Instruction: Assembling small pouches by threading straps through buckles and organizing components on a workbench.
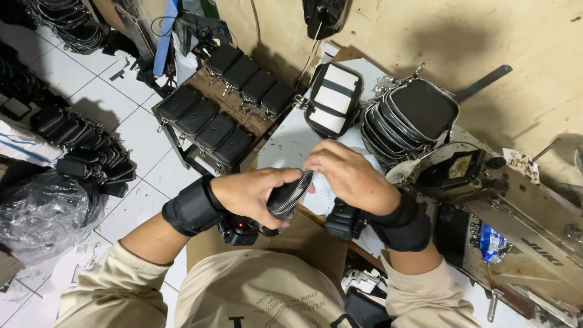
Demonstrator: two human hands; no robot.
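Small sewing workshop producing pouches. Evidence: industrial sewing machine (522, 225) at right of frame; stack of finished black zip pouches (408, 118) at upper centre; 8 pouches on a wooden rack (212, 115); more heaped on the tiled floor (115, 109) at left.

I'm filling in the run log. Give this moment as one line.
left hand: grips black zippered pouch | right hand: pinches pouch top | nearby: stacked pouches, sewing machine

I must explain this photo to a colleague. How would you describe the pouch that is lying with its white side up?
Start at the sewing machine on the right. Left of it stands a stack of black zippered pouches, and left of that stack lies the pouch. Only it shows white panels crossed by black straps; its neighbours are plain black.
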